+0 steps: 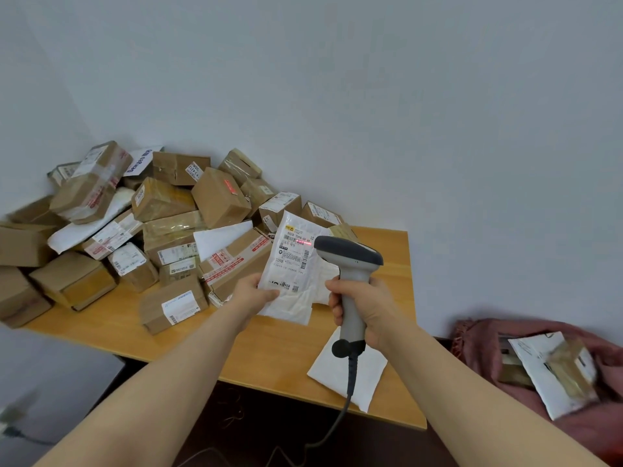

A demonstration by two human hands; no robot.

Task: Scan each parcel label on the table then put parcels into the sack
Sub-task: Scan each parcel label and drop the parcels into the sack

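Note:
My left hand [251, 293] pinches the lower left corner of a white soft parcel [296, 264], holding it upright above the wooden table [276, 358] with its label facing me. My right hand [362, 310] grips the handle of a grey handheld scanner [350, 264]. The scanner's dark head points at the label, and a red line glows across the barcode near the top. The reddish sack [478, 345] lies open at the lower right, below the table's end, with a white parcel [553, 372] and brown boxes inside.
A heap of several brown cardboard boxes [161, 224] and white mailers fills the table's left and back, against the wall corner. Another white mailer [350, 369] lies flat near the front edge under the scanner. The scanner cable [340, 419] hangs down in front of the table.

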